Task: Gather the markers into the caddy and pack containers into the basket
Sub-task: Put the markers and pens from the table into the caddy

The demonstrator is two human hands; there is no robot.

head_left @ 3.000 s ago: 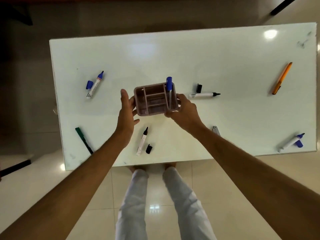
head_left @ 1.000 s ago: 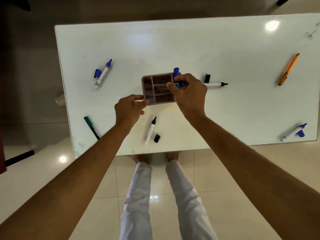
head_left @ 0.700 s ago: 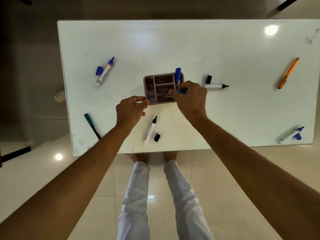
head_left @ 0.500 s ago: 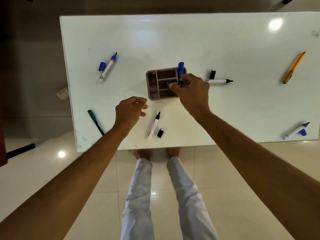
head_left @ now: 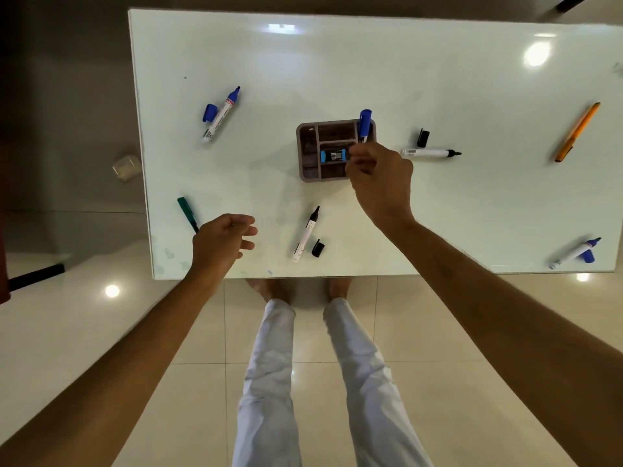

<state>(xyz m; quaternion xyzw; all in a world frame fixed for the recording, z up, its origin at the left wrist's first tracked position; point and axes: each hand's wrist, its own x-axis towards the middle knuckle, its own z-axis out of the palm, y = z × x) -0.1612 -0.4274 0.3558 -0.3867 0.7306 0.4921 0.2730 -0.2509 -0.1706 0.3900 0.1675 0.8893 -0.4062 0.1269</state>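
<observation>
The brown divided caddy (head_left: 307,170) sits mid-table with a capped blue marker (head_left: 364,124) standing in its far right corner. A small blue-and-black item (head_left: 333,156) lies in its middle compartment, and my right hand (head_left: 381,183) pinches that item's right end with curled fingers. My left hand (head_left: 222,241) hovers loosely curled and empty near the front left, over the end of a green marker (head_left: 187,212). Uncapped markers lie around: a blue one (head_left: 220,114), a black one (head_left: 306,235) near the front edge, another black one (head_left: 429,153) right of the caddy.
Loose caps lie beside the markers: blue (head_left: 209,112), black (head_left: 318,248), black (head_left: 423,137). An orange pen (head_left: 577,136) and a blue marker (head_left: 573,253) lie at the right end of the white table (head_left: 337,62). A small white object (head_left: 125,167) sits on the floor at left.
My right hand has lowered the small blue item into the caddy's middle compartment. My left hand let go of the caddy and drew back toward the front left.
</observation>
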